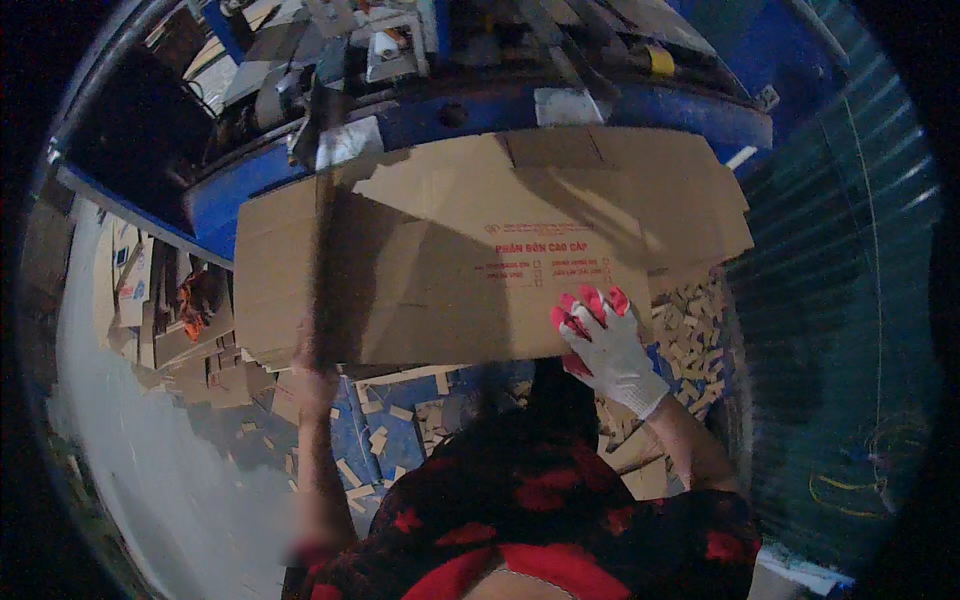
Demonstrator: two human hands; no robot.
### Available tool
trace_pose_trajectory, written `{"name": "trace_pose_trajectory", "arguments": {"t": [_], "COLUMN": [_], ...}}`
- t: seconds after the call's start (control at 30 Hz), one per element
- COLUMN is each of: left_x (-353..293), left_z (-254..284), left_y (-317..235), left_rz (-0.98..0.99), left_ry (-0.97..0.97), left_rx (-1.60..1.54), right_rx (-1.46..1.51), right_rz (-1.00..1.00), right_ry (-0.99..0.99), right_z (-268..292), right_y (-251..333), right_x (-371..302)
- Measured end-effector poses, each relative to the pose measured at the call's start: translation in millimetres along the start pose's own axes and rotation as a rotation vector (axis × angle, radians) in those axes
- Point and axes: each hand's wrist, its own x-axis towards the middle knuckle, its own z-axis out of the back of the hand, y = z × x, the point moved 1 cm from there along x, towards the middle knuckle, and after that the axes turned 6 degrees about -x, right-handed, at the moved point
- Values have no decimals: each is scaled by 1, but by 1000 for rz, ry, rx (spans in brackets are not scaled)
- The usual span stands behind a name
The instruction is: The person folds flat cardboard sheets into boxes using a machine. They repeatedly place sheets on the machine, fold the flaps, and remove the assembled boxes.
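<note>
A wide flat brown cardboard sheet [430, 290], cut like an unfolded carton and printed in red, lies in front of me with its far edge against a blue machine. My right hand [610, 355], in a white glove with red fingertips, grips its near right edge. The fingers are on top and the thumb is at the edge. My left hand [316, 375] is at the near left edge of the sheet. Its fingers are dim and blurred, so their grip does not show. A dark upright streak crosses the sheet above that hand.
The blue machine [420, 125] spans the far side, with metal parts and a white roll [385, 45] on top. Small cardboard offcuts [690, 330] litter the floor at right and below. Stacked cardboard [130, 280] stands at left; a green corrugated wall [840, 260] rises at right.
</note>
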Motion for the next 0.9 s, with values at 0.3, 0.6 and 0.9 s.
{"name": "trace_pose_trajectory", "arguments": {"t": [0.3,0.6,0.9], "left_x": [19,18,18], "left_z": [-13,-36,-37], "left_y": [-44,-40,-33], "left_rz": [-110,-309,-289], "left_ry": [139,311,273], "left_rx": [32,699,667], "right_rx": [-259,-168,-189], "right_rz": [97,103,125], "right_ry": [135,-84,-185], "right_z": [-16,-41,-34], "right_y": [-6,-22,-26], "right_x": [-6,-15,-12]}}
